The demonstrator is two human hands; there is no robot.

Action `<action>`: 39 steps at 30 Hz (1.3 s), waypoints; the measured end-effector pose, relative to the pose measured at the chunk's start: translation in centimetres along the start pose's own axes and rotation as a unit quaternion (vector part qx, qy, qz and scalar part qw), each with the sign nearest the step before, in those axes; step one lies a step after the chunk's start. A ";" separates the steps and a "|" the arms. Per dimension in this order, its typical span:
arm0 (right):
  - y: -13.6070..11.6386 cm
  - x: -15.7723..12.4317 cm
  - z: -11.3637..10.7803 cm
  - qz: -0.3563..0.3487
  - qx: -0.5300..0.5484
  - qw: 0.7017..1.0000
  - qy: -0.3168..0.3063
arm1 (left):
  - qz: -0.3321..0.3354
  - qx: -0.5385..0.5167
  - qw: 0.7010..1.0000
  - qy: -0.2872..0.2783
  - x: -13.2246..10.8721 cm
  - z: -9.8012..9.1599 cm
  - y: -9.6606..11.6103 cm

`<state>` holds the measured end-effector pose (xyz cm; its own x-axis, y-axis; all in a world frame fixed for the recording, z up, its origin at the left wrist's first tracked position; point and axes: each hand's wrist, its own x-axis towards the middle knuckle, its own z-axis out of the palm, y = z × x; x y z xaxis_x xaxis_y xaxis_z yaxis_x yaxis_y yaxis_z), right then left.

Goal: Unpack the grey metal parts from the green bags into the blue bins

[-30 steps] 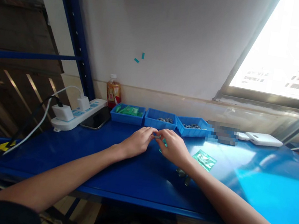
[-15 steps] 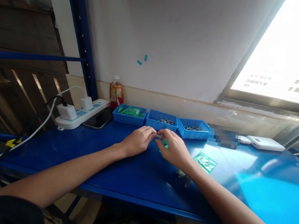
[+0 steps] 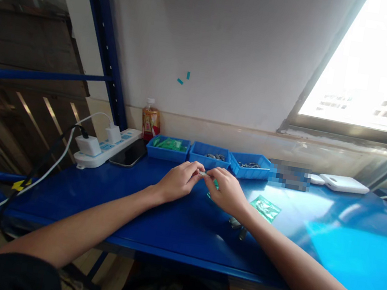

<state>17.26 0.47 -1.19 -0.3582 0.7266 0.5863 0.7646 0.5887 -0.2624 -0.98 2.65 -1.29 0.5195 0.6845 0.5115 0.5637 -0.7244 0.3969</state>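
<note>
My left hand (image 3: 179, 181) and my right hand (image 3: 226, 189) meet over the blue table (image 3: 169, 224). Between their fingertips they pinch a small metal piece (image 3: 202, 173); its exact kind is too small to make out. Both hands are closed, thumb against fingers. Part of a green packet (image 3: 209, 195) shows behind and below my right hand, mostly hidden by it. Beside my right wrist lies a green-and-clear packet (image 3: 266, 208). A few small metal parts (image 3: 236, 223) rest on the table under my right forearm, which partly covers them.
Along the wall stand three blue bins: one with green packets (image 3: 168, 144), two with small metal parts (image 3: 216, 157) (image 3: 249, 164). At left are a power strip (image 3: 108, 149), a phone (image 3: 128, 152) and a drink bottle (image 3: 150, 121). White devices (image 3: 343, 184) sit at right.
The small metal piece between my fingertips has turned slightly and shows more plainly. My right fingers have shifted a little. The bins and packets stay where they were.
</note>
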 end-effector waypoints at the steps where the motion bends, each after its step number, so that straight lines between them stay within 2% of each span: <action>1: 0.0 0.0 0.0 -0.002 0.004 1.000 0.007 | -0.004 0.002 1.000 0.002 0.0 0.0 0.0; 7: 0.1 0.0 0.0 -0.024 0.023 0.998 0.044 | -0.011 -0.006 1.000 0.001 0.1 -0.1 0.1; 13: 1.0 0.4 -1.1 -0.047 -0.005 0.996 0.073 | -0.023 0.002 0.999 -0.024 0.0 -0.1 0.0; 15: 1.9 1.0 -1.3 -0.027 -0.036 0.993 0.111 | -0.018 0.003 0.999 -0.036 0.0 0.1 -0.1; 18: 3.8 2.2 -1.4 0.046 -0.121 0.981 0.142 | 0.002 0.008 0.998 -0.065 0.0 0.6 -0.2; 21: 5.3 2.8 -1.9 0.089 -0.173 0.977 0.083 | 0.024 0.036 0.991 -0.129 -0.1 1.1 -0.3; 24: 5.8 2.2 -3.1 0.079 -0.136 0.987 -0.026 | 0.014 0.071 0.978 -0.193 -0.2 1.2 -0.5; 27: 5.5 1.0 -4.0 0.062 -0.105 0.984 -0.133 | -0.014 0.094 0.969 -0.230 -0.3 0.9 -0.5; 30: 5.0 0.2 -3.5 0.052 -0.129 0.969 -0.206 | -0.031 0.105 0.962 -0.249 -0.3 0.6 -0.4; 32: 4.6 0.0 -2.7 0.044 -0.152 0.959 -0.234 | -0.032 0.111 0.961 -0.253 -0.3 0.5 -0.3; 35: 3.8 0.1 -2.2 0.046 -0.173 0.953 -0.244 | -0.031 0.118 0.960 -0.252 -0.3 0.4 -0.2; 37: 3.4 0.2 -3.0 0.046 -0.174 0.952 -0.246 | -0.032 0.121 0.959 -0.254 -0.3 0.4 -0.2; 39: 3.3 0.2 -4.6 0.048 -0.160 0.951 -0.261 | -0.033 0.119 0.960 -0.253 -0.3 0.3 -0.2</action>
<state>22.20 0.91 1.60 -0.4321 0.8975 0.0886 0.9010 0.4338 -0.0009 -1.04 2.58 -1.79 0.6889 0.7241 0.0321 0.7054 -0.6800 0.2002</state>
